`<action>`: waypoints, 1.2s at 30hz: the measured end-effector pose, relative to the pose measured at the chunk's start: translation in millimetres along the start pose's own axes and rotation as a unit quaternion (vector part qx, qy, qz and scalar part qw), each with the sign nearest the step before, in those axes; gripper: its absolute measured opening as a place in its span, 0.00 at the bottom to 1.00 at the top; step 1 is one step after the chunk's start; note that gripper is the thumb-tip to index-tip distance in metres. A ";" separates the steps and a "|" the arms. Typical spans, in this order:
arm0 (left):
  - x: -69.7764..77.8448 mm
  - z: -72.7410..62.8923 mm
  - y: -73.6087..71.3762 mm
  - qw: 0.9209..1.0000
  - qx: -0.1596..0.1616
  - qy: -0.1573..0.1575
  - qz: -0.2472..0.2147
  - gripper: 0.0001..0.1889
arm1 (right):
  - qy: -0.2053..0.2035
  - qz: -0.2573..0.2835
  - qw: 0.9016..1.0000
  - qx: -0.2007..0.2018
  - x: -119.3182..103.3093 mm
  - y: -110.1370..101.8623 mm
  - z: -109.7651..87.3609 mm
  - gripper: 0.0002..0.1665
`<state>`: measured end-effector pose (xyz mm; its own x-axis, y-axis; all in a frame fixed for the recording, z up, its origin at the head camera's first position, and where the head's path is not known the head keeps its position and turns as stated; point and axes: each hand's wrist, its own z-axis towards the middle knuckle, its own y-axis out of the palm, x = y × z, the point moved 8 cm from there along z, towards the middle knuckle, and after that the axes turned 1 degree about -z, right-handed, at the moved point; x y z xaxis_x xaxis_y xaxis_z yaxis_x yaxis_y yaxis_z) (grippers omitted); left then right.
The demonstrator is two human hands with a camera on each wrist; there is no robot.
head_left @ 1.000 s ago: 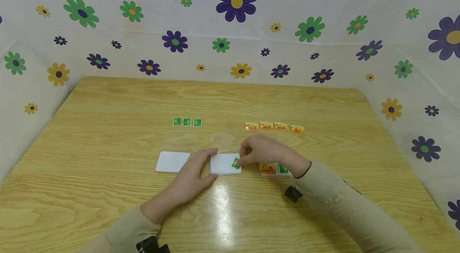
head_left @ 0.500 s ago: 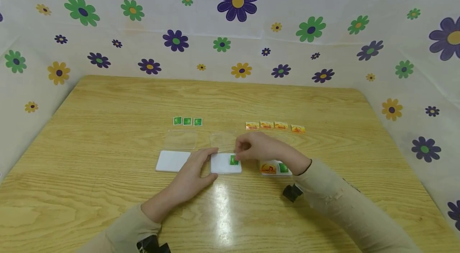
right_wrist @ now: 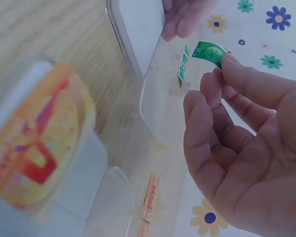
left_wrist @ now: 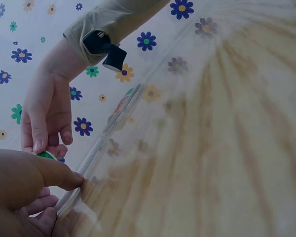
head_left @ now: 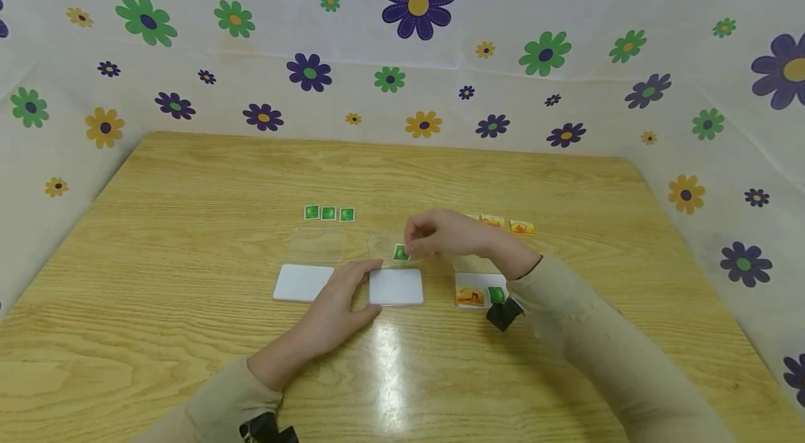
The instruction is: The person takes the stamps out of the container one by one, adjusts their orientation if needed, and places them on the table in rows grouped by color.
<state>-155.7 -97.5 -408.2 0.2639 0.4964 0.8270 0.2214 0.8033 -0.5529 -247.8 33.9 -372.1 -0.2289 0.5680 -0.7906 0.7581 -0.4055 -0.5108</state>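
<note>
A small green stamp (head_left: 401, 252) with a white border is pinched between the thumb and forefinger of my right hand (head_left: 449, 235). It hovers above the clear lid (head_left: 379, 244) of the middle flat case. My left hand (head_left: 336, 307) holds that white case (head_left: 395, 287) at its left end, forefinger at the far edge and thumb at the near one. In the right wrist view the stamp (right_wrist: 209, 52) curves slightly and shows a printed picture. To the right, another white case (head_left: 481, 281) bears an orange stamp (head_left: 469, 296) and a green one (head_left: 496, 295).
At left lies a third white case (head_left: 303, 282) with its clear lid (head_left: 316, 244) folded back. Behind it, three green stamps (head_left: 329, 213) form a row. Several orange stamps (head_left: 521, 227) lie behind the right case, partly hidden by my right hand. A flowered cloth (head_left: 352, 31) surrounds the wooden table (head_left: 189, 233).
My right hand has lifted the green stamp from over the white middle case and moved it away from me, above the clear lid. The left hand stays in place.
</note>
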 end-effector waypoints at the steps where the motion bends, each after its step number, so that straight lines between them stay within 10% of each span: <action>1: 0.1 0.0 0.1 1.000 0.000 0.001 0.001 0.32 | 0.002 0.002 1.000 0.000 -0.3 -1.0 2.0 0.06; 36: -1.9 0.6 0.3 1.000 0.000 0.004 0.008 0.31 | 0.040 -0.041 0.992 0.117 -7.7 -18.7 95.0 0.07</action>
<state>-156.7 -98.0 -409.8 0.2753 0.5071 0.8167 0.2167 0.7949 -0.5667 -318.2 -30.9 -388.5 -0.2279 0.6568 -0.7188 0.5750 -0.5049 -0.6437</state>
